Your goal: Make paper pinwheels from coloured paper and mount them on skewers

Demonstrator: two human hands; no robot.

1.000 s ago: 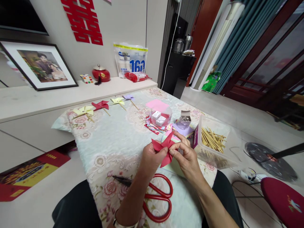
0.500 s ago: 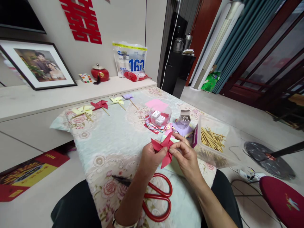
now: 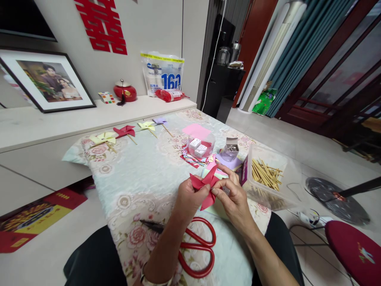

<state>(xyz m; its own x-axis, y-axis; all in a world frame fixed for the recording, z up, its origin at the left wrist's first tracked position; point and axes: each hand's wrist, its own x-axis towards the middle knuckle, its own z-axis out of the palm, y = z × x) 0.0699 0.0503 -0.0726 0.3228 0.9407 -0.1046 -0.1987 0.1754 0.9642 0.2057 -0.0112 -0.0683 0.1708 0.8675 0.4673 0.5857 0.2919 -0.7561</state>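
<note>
A red paper pinwheel [image 3: 208,203] is held up over the near part of the table, its blades folded inward. My left hand [image 3: 190,196] pinches it from the left, thumb near its middle. From the right, my right hand [image 3: 231,192] has thumb and index finger closed at the pinwheel's centre; whether a pin is between them is too small to tell. Beneath my left forearm lie scissors with red handles [image 3: 212,254], the blades partly hidden. Finished-looking pinwheels on sticks, among them a red one [image 3: 124,131] and a purple one [image 3: 160,120], lie at the table's far left.
A clear bin of wooden sticks [image 3: 266,174] stands at the right edge. Near it are an opened small box of metal pins [image 3: 231,147], a clear tub with white boxes [image 3: 205,143] and pink paper [image 3: 196,130]. A flowered cloth [image 3: 133,171] covers the table.
Both hands stay in nearly the same place on the red pinwheel. The right fingers have shifted very slightly at its centre; the other things have not moved.
</note>
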